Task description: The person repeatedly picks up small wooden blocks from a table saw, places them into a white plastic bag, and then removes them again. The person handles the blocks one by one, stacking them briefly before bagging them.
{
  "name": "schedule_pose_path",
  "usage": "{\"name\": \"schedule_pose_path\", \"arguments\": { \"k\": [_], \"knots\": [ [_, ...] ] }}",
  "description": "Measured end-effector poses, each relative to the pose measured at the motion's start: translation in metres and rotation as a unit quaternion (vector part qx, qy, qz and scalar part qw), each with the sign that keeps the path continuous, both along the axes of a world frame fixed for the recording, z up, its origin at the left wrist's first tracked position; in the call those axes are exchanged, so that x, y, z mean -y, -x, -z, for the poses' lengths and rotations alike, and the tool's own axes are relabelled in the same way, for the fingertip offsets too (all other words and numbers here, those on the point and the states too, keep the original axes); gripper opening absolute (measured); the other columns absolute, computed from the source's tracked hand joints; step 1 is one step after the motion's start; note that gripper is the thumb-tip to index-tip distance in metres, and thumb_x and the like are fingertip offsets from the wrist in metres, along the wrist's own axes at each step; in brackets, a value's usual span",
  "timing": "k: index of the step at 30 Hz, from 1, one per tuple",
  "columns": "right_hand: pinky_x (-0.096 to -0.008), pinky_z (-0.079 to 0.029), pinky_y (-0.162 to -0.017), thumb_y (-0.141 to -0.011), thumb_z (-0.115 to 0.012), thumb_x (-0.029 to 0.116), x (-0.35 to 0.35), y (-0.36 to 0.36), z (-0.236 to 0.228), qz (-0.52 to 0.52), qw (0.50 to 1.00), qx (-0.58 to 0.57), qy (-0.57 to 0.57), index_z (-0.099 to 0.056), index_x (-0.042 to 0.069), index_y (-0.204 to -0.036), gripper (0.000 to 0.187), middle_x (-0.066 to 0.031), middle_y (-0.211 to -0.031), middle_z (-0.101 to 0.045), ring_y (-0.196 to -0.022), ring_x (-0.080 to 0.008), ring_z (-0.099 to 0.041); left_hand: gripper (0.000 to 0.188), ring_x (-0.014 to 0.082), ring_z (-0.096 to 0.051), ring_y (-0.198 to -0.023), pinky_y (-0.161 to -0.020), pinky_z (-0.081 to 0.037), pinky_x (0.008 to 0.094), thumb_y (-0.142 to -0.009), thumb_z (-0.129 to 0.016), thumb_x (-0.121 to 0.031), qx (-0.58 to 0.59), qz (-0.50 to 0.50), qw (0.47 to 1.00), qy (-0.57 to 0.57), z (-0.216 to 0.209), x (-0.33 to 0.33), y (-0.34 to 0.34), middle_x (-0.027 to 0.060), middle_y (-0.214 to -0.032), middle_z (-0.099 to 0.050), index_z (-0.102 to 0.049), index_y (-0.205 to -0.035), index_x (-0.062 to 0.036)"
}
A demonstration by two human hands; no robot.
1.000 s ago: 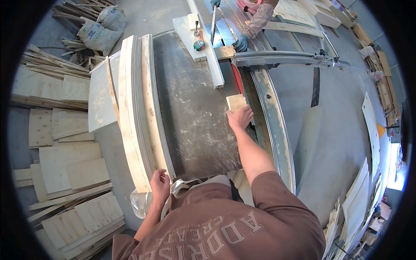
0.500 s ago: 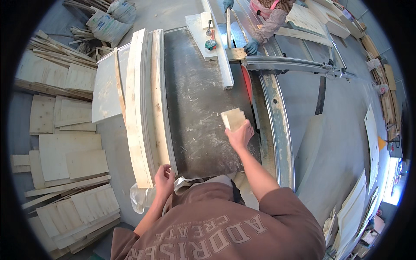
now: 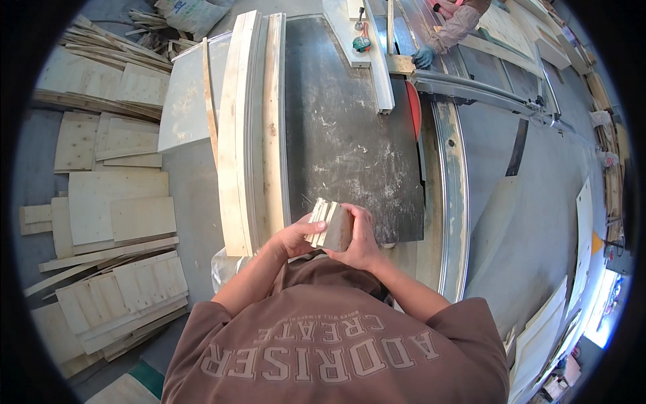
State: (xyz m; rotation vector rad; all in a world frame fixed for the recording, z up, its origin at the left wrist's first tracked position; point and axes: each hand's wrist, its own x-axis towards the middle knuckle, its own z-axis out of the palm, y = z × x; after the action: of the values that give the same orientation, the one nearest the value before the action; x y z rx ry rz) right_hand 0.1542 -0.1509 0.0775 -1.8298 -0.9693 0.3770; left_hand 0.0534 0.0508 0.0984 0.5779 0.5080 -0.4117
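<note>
- Grey floor [image 3: 192, 185] extends across both sides of the frame.
- Dark machine table [image 3: 350, 161], scratched and marked pale, occupies the centre.
- Plywood panels [image 3: 118, 209] lie in overlapping piles at the left of the frame.
- Brown shirt [image 3: 323, 303] of the wearer fills the lower centre.
- Long pale boards [image 3: 235, 135] stand grouped along the table's left side, left of centre.
- Metal rail [image 3: 456, 202] runs lengthwise, right of centre.
- Pale metal bar [image 3: 381, 81] lies on the table, upper centre.
- Red curved part [image 3: 414, 111] shows beside the table's right edge, upper right of centre.
- Right hand [image 3: 360, 236], lower centre, grips the stack's right side; fingers bend around its far end, thumb at the near edge.
- Left hand [image 3: 296, 237], just left of it, presses its thumb on the stack; remaining fingers are largely hidden, so whether they are spread cannot be told.
- Blue-gloved hand [image 3: 422, 57] of a co-worker is at a wood block [image 3: 402, 64], upper right of centre; contact cannot be confirmed.
- Stack of small wooden pieces [image 3: 330, 225] is between both bare hands, lower centre, tilted, layered edges showing.
- Green-and-red tool [image 3: 361, 43] lies at upper centre.
</note>
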Motion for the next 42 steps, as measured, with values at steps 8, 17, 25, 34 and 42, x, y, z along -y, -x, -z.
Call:
{"name": "schedule_pose_path", "arguments": {
  "k": [8,17,25,34,42],
  "knots": [
    [-0.0511,-0.033,-0.121,-0.059,-0.1,0.028,-0.006,-0.007,-0.023,-0.026,0.999,0.0,-0.021,-0.041,0.006,-0.155,0.115,-0.0171,-0.149,-0.055,-0.141,-0.0384,-0.05,0.098,0.0275,-0.059,-0.138,-0.118,-0.05,0.0449,-0.086,-0.093,-0.036,0.098,0.005,0.995,-0.031,-0.018,0.003,-0.003,0.0147,-0.149,-0.058,-0.039,-0.161,-0.0034],
    [-0.0506,-0.037,-0.12,-0.056,-0.099,0.023,-0.013,-0.013,-0.036,-0.069,0.995,0.027,-0.068,-0.044,0.008,-0.151,0.111,-0.0139,-0.15,-0.059,-0.138,-0.0358,-0.055,0.09,0.0238,-0.063,-0.131,-0.11,-0.054,0.0399,-0.087,-0.092,-0.035,0.057,-0.022,0.998,-0.013,-0.028,0.004,0.0,0.0115,-0.141,-0.062,-0.044,-0.157,-0.0041],
    [-0.0503,-0.044,-0.116,-0.059,-0.099,0.023,-0.017,-0.008,-0.039,-0.056,0.995,0.026,-0.077,-0.045,0.007,-0.149,0.107,-0.0173,-0.147,-0.06,-0.135,-0.0386,-0.058,0.092,0.0178,-0.06,-0.126,-0.107,-0.052,0.0357,-0.085,-0.095,-0.035,0.135,0.03,0.979,-0.153,-0.017,0.005,-0.003,0.0064,-0.136,-0.061,-0.045,-0.155,-0.0032],
    [-0.0518,-0.048,-0.11,-0.062,-0.096,0.025,-0.019,-0.006,-0.021,-0.047,0.999,0.006,0.009,-0.043,0.005,-0.145,0.1,-0.0223,-0.137,-0.057,-0.128,-0.0441,-0.057,0.08,0.0215,-0.061,-0.131,-0.109,-0.053,0.0394,-0.097,-0.081,-0.037,0.028,0.045,0.996,-0.07,-0.013,0.006,-0.005,0.0077,-0.143,-0.061,-0.042,-0.159,-0.0065],
    [-0.0484,-0.047,-0.109,-0.065,-0.092,0.019,-0.012,-0.03,0.081,-0.048,0.945,0.155,0.284,-0.047,0.0,-0.135,0.085,-0.0204,-0.129,-0.059,-0.124,-0.0402,-0.058,0.069,0.0307,-0.055,-0.138,-0.115,-0.047,0.0457,-0.11,-0.06,-0.035,-0.118,-0.101,0.954,-0.257,0.053,-0.014,0.028,0.0198,-0.156,-0.053,-0.033,-0.164,-0.0033]
  ]
}}
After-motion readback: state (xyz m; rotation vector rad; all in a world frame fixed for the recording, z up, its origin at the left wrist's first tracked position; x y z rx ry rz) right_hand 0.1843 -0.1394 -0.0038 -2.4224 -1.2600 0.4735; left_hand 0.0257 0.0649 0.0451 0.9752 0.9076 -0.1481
